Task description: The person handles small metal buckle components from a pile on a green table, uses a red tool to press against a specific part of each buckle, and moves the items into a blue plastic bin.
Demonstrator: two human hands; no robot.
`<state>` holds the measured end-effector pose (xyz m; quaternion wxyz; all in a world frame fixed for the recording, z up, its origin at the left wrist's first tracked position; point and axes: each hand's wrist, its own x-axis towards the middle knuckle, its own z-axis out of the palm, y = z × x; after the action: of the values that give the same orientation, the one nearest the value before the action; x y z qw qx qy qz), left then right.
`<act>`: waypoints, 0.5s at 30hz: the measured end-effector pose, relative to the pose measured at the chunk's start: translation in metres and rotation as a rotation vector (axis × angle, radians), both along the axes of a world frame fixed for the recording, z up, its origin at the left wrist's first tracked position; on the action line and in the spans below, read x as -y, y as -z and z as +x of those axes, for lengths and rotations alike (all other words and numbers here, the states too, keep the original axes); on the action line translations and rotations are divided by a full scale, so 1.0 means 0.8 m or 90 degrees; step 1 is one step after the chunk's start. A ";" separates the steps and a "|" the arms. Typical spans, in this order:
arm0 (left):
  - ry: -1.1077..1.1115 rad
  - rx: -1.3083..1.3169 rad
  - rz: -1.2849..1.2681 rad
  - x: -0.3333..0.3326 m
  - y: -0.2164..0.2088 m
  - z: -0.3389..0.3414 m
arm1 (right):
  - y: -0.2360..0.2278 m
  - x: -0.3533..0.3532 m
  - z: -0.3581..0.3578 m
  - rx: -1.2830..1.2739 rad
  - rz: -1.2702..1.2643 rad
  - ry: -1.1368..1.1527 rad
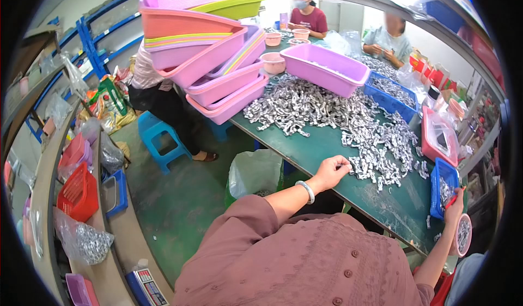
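Observation:
My left hand [333,173], a pale bracelet on its wrist, is at the near edge of a large heap of small silvery metal parts [310,105] on the green table [305,154]. Its thumb and fingers are pinched together; whatever they hold is too small to make out. My right hand [454,209] is closed on a red-handled tool [451,201], mostly hidden by the fingers. It is beside a small blue basket [435,189] with some of the metal parts inside. Just below that hand, a pink tub [463,236] holds more small parts.
Pink and purple basins [218,93] rise in a leaning stack at the table's left edge. A purple basin [327,69] and a blue crate [389,96] border the heap. Below are a lined bin [253,175] and a blue stool [158,137]. Two people sit across the table; another is behind the stack.

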<state>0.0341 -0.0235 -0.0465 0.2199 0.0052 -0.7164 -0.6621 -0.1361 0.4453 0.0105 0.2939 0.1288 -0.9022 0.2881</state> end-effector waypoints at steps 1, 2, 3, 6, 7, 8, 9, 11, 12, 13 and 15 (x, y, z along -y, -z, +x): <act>0.001 0.004 -0.005 -0.001 -0.005 0.003 | -0.004 0.007 0.007 0.004 -0.015 -0.001; 0.001 0.008 -0.011 -0.002 -0.009 0.004 | -0.005 0.010 0.011 0.008 -0.030 -0.003; 0.004 0.010 -0.011 -0.003 -0.009 0.004 | -0.002 0.011 0.012 -0.029 0.003 0.011; 0.003 0.013 -0.017 -0.003 -0.003 0.000 | -0.011 0.014 0.017 0.010 -0.019 0.008; -0.001 0.013 -0.024 -0.002 0.000 -0.001 | -0.014 0.020 0.020 0.018 -0.023 0.019; -0.005 0.012 -0.030 -0.002 0.002 -0.003 | -0.013 0.020 0.018 0.015 -0.016 0.023; 0.000 0.021 -0.034 -0.002 0.003 -0.003 | -0.012 0.020 0.016 0.011 -0.008 0.026; 0.006 0.019 -0.026 -0.002 0.005 -0.005 | -0.010 0.019 0.014 0.001 0.009 0.031; 0.008 0.018 -0.022 -0.002 0.005 -0.005 | -0.010 0.019 0.012 -0.004 0.017 0.030; 0.006 0.019 -0.028 -0.002 0.004 -0.004 | -0.009 0.020 0.011 -0.010 0.026 0.030; 0.000 0.019 -0.037 -0.002 0.001 -0.003 | -0.007 0.021 0.008 -0.018 0.036 0.033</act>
<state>0.0320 -0.0219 -0.0472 0.2093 0.0082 -0.7384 -0.6411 -0.1295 0.4283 0.0159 0.3099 0.1178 -0.9088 0.2533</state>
